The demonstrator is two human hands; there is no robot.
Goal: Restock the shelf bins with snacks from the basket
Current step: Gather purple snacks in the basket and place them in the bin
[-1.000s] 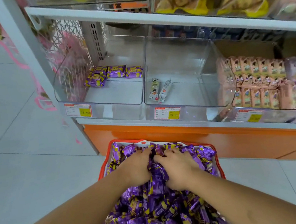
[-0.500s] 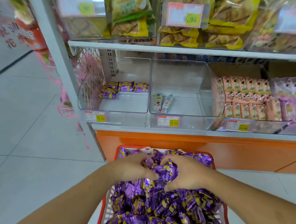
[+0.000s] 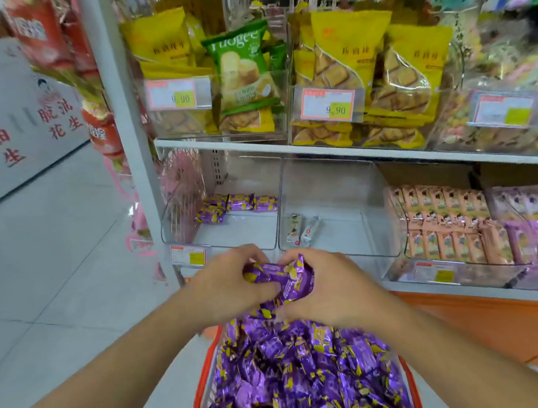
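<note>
Barely begun by the look of it: left hand [image 3: 228, 283] and right hand [image 3: 327, 285] clasp a bunch of purple snack packets [image 3: 280, 280] above the heaped red basket [image 3: 199, 394], while the clear left bin [image 3: 231, 237] holds only a few at its back edge.

Bright, even light — blurred, warped edges.

1. A shop: white shelves [image 3: 354, 148] carry clear bins [image 3: 339, 226] of packaged snacks.
2. Price tags [image 3: 330, 104] reading 9.90 are clipped to the bin fronts.
3. A red basket [image 3: 203, 383] heaped with purple wrapped snacks [image 3: 299, 376] stands on the tiled floor [image 3: 53, 276] in the aisle.
</note>
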